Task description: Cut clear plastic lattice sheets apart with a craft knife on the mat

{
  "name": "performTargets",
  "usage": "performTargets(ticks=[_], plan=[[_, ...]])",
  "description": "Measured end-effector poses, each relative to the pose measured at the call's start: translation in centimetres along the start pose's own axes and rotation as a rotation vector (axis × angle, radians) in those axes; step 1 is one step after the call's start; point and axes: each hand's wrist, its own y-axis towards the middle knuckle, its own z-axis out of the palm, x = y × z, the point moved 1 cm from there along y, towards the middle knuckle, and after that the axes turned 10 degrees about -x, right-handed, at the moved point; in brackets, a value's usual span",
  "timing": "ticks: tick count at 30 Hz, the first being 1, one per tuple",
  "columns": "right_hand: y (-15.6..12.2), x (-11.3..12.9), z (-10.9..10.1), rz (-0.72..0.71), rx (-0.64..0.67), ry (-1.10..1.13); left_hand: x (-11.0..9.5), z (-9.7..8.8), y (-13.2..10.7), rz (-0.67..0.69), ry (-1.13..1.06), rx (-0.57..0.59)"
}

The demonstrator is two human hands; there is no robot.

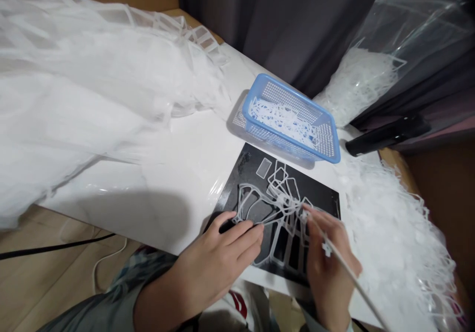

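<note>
My left hand [226, 255] lies with its fingers apart on the near left edge of a pile of translucent white, thin-rimmed frames [256, 193]. The frames overlap on a black mat [237, 168]. Closed around a long, thin, pale stick [351, 272], my right hand [330, 253] is at the right side of the pile. The stick's tip is near tangled white strips, too blurred to make out exactly. A small white scrap [326, 249] shows against the right hand. One small rectangular piece [263, 168] lies apart at the mat's far side.
Behind the mat stands a blue mesh basket [256, 82] holding white scraps. A clear bag [363, 74] of similar pieces and a black cylinder [386, 134] are at the back right. White loops heap up at right [401, 243]; clear plastic sheets [111, 74] cover the left.
</note>
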Motion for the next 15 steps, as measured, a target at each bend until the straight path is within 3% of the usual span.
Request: performTargets(ticks=[4, 6, 9, 15], plan=[[1.3, -1.2, -1.2, 0.207, -0.329, 0.031, 0.0, -0.1, 0.0, 0.005, 0.007, -0.013], [1.7, -1.6, -1.5, 0.244, -0.471, -0.014, 0.0, -0.2, 0.0, 0.004, 0.004, -0.02], [2.0, -2.0, -1.6, 0.186, -0.591, -0.093, 0.0, -0.2, 0.0, -0.005, -0.005, -0.029], [2.4, -2.5, -1.8, 0.07, -0.721, -0.012, 0.0, -0.1, 0.0, -0.003, 0.004, -0.028]])
